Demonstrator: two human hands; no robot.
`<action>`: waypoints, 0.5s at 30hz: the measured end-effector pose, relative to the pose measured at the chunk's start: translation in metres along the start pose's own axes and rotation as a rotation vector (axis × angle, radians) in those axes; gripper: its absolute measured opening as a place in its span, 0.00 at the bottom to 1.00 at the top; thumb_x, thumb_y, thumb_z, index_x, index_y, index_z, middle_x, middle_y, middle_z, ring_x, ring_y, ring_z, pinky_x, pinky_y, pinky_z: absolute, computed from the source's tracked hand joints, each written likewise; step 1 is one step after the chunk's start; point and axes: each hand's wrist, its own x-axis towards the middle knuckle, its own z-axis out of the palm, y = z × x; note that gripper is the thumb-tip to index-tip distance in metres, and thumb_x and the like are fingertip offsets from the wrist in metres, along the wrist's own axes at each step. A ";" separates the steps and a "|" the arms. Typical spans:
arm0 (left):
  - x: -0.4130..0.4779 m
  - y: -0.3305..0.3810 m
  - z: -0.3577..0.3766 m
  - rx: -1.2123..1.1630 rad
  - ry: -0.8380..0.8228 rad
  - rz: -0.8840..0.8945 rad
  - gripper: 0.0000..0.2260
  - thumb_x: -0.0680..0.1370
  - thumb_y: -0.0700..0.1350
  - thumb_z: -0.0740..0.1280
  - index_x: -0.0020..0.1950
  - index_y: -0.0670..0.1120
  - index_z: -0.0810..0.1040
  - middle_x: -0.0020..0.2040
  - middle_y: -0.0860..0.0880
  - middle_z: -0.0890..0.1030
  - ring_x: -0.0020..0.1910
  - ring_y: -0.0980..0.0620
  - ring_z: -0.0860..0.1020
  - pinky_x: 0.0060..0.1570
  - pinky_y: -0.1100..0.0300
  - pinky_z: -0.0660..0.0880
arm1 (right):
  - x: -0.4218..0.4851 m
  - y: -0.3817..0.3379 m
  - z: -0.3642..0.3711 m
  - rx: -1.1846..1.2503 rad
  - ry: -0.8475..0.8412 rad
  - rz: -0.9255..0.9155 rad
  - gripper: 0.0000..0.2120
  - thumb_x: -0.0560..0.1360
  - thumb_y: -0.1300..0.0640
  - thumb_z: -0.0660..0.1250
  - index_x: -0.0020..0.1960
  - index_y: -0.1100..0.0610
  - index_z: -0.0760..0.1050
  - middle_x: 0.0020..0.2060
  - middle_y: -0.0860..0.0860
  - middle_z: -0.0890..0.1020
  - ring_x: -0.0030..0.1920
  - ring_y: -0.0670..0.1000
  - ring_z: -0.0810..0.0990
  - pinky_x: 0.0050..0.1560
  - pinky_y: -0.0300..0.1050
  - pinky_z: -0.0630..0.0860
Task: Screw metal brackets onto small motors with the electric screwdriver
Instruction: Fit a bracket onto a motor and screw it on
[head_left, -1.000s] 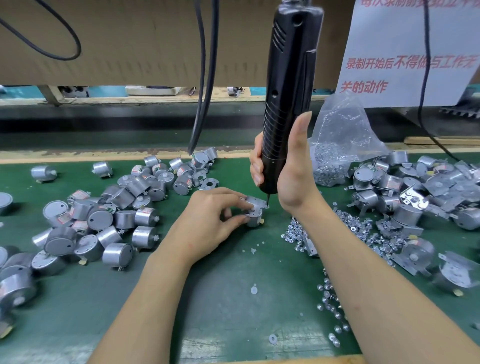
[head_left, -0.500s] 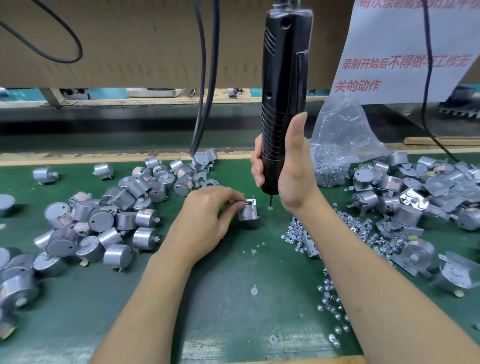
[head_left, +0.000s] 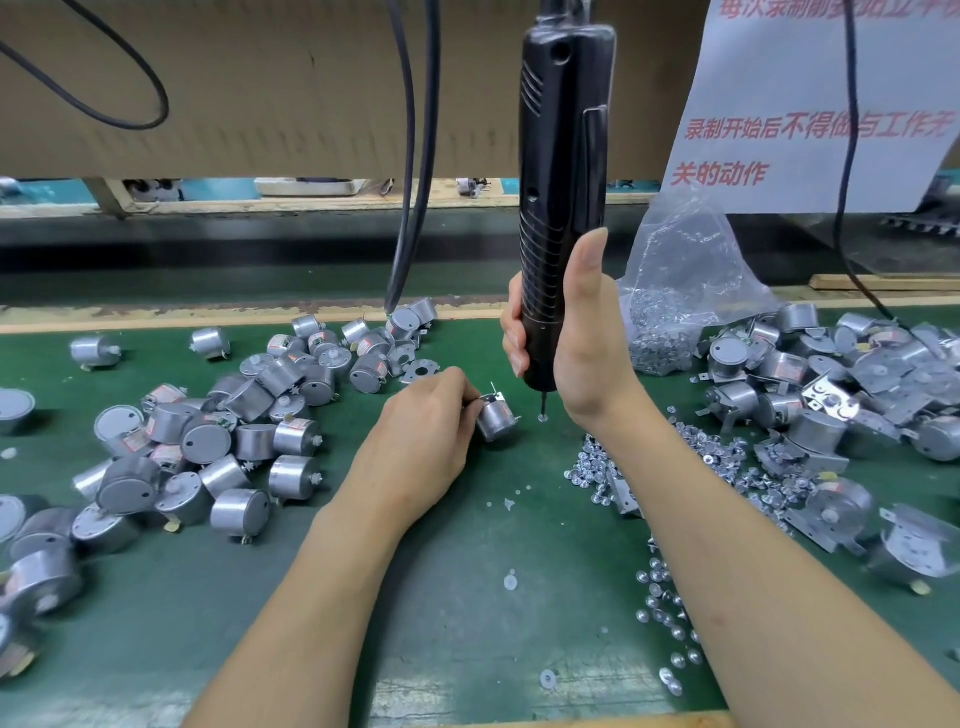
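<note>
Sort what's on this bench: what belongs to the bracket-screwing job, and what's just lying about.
In the job:
electric screwdriver in right hand
motor held by left hand
loose screws, clear bag of small metal parts
bare motors, bracketed motors, loose bracket

Lying about:
paper notice
cardboard panel
hanging black cables, link to the tool not visible
white discs on the mat
</note>
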 end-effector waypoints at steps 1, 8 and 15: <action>0.000 -0.002 0.001 0.011 -0.016 -0.024 0.04 0.82 0.46 0.63 0.49 0.46 0.72 0.48 0.48 0.80 0.46 0.44 0.76 0.45 0.48 0.74 | 0.000 0.000 0.000 -0.007 0.000 -0.002 0.42 0.62 0.16 0.57 0.33 0.57 0.70 0.24 0.52 0.73 0.22 0.52 0.69 0.27 0.43 0.67; 0.001 -0.004 0.002 0.016 -0.020 -0.031 0.04 0.83 0.46 0.60 0.49 0.46 0.70 0.47 0.47 0.79 0.45 0.42 0.75 0.44 0.45 0.74 | 0.000 0.002 -0.001 -0.010 -0.009 -0.013 0.41 0.62 0.16 0.56 0.32 0.57 0.71 0.24 0.52 0.73 0.22 0.52 0.69 0.27 0.43 0.68; -0.001 0.005 -0.003 0.001 0.337 0.129 0.02 0.80 0.38 0.66 0.50 0.39 0.76 0.45 0.45 0.79 0.43 0.43 0.76 0.41 0.48 0.73 | 0.001 -0.001 -0.004 -0.078 0.005 0.003 0.40 0.63 0.19 0.63 0.34 0.59 0.69 0.24 0.51 0.73 0.22 0.51 0.70 0.25 0.42 0.68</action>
